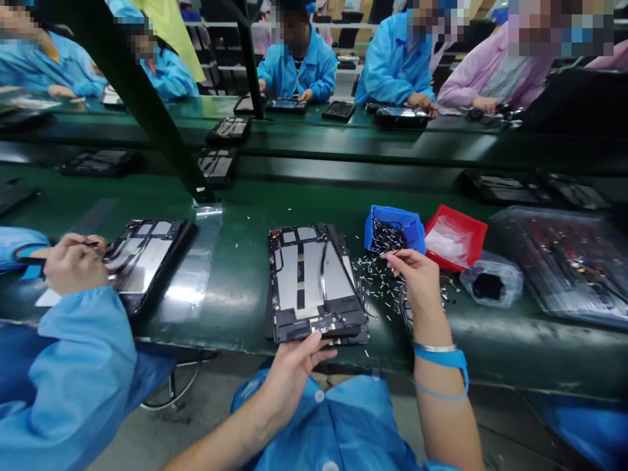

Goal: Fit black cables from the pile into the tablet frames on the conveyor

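Note:
An opened tablet chassis (314, 281) lies in front of me on the green belt (245, 216), its boards and cables exposed. My left hand (294, 369) holds its near edge, thumb on top and fingers curled beneath. To the right, my right hand (417, 278) is raised over scattered small parts (377, 271), fingertips pinched together near the blue bin (394, 229) of small black pieces. What the pinch holds is too small to make out. A blue wrist strap (441, 358) circles my right wrist.
A red bin (455, 235) and a plastic bag (490, 278) sit right of the blue bin, and a wrapped tray (564, 261) lies further right. A co-worker's hands (73, 261) work on another tablet (144, 255) at left. People in blue coats sit across the belt.

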Motion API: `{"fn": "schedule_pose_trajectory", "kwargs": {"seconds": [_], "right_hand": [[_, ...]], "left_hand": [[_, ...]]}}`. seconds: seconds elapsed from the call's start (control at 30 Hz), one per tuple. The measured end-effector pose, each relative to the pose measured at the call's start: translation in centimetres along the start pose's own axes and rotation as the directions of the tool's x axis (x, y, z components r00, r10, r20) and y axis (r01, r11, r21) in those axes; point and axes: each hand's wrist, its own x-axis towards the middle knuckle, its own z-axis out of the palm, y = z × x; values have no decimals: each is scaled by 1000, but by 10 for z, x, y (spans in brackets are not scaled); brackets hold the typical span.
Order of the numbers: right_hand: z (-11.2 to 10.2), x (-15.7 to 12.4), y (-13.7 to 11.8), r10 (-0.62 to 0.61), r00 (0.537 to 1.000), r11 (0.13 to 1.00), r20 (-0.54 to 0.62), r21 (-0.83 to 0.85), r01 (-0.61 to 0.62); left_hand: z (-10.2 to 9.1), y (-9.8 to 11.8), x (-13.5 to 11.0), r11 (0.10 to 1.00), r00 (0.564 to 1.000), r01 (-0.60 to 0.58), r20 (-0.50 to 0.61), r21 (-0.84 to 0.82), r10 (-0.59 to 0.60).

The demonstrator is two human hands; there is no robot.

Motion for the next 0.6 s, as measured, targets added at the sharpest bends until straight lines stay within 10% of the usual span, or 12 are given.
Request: {"fn": "schedule_pose_trajectory", "kwargs": {"seconds": [0.17, 0.33, 0.47, 0.53, 0.6], "right_hand": [[4, 2, 4, -30, 998, 999, -48, -14, 30], [32, -17, -22, -58, 998, 998, 22, -7, 58], [85, -38, -47, 63, 927, 995, 369, -94, -30], [112, -45, -47, 152, 834, 985, 530, -152, -82], [130, -47, -41, 234, 751, 968, 618, -225, -116]], "left_hand": [[-15, 3, -3, 977, 938, 210, 275, 36, -212], [-36, 32, -16, 884, 688, 354, 554, 306, -468], [-51, 71, -7, 822, 923, -325, 345, 468, 168], [-56, 84, 12, 799, 910, -412, 144, 437, 390], [-57, 91, 36, 882, 947, -314, 50, 351, 317]]}}
